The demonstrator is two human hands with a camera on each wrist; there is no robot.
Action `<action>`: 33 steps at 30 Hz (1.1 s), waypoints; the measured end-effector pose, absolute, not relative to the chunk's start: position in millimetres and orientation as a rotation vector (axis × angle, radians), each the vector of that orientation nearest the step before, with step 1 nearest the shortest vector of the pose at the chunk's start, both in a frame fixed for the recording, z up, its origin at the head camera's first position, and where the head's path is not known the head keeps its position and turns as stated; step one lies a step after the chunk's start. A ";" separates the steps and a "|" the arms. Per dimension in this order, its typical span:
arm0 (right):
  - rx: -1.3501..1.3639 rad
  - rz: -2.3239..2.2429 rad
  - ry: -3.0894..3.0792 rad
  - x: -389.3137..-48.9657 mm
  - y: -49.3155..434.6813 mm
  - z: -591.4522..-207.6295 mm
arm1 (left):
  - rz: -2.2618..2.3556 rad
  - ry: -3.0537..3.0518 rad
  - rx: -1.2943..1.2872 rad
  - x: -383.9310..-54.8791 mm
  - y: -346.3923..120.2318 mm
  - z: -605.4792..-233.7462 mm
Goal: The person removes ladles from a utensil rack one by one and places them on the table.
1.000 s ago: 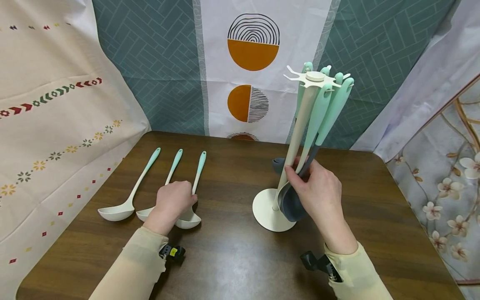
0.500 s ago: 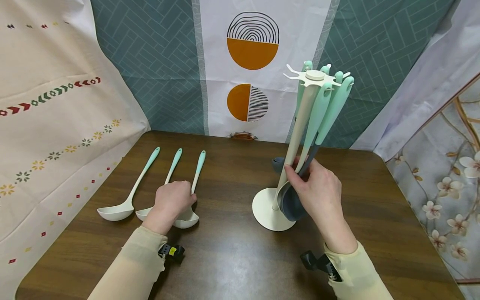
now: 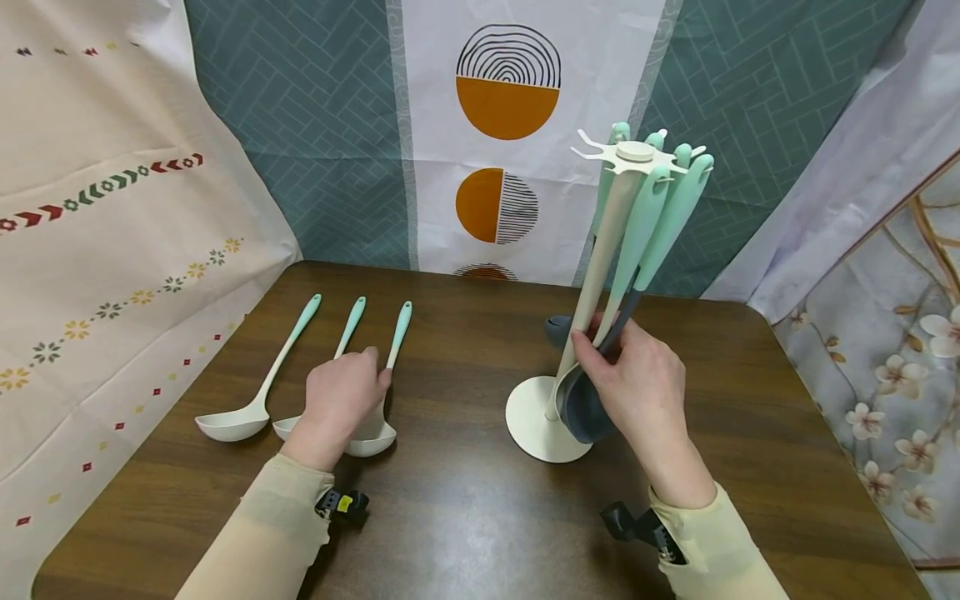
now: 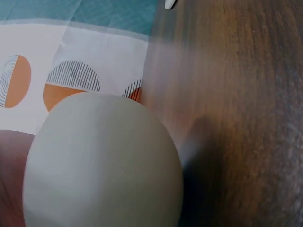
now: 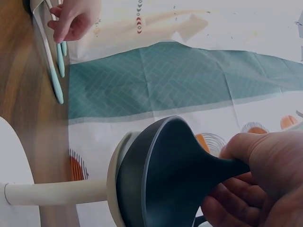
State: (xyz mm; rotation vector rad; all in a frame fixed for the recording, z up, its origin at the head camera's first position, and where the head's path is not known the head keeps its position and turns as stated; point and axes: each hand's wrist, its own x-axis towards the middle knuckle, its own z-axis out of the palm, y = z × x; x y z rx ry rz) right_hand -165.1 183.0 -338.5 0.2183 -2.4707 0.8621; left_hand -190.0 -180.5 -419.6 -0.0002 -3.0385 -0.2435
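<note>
Three cream ladles with mint handles lie at the left: the left ladle [image 3: 238, 423], the middle ladle [image 3: 352, 321] and the right ladle [image 3: 371, 440]. My left hand [image 3: 341, 400] hovers over the right two, partly hiding them, fingers loosely curled; in the right wrist view, this left hand [image 5: 75, 19] shows no ladle in its grasp. A cream ladle bowl [image 4: 104, 165] fills much of the left wrist view. At the right, my right hand [image 3: 641, 375] grips the neck of a dark grey ladle [image 5: 175, 175] hanging on the cream utensil stand [image 3: 611, 225]. A cream utensil hangs beside it.
Several mint-handled utensils hang from the stand's hooked top [image 3: 634, 152]. A dark utensil end [image 3: 557, 329] shows behind the pole. The round white base [image 3: 543, 442] rests on the brown wooden table [image 3: 465, 517]. Patterned cloths [image 3: 330, 150] hang behind and beside the table.
The right ladle shifted slightly left, then stayed put. My left hand has risen a little off it, fingers loosening. The stand's top leans slightly further right; my right hand keeps its grip.
</note>
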 end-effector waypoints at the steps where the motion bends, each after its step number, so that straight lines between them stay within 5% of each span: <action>1: 0.222 0.852 -2.462 -165.0 183.1 -338.8 | -0.242 -3.018 -0.011 -190.0 -180.4 -419.2; 33: 0.328 0.647 -2.320 -167.4 189.1 -338.8 | -0.420 -2.595 -0.252 -182.5 -151.9 -390.4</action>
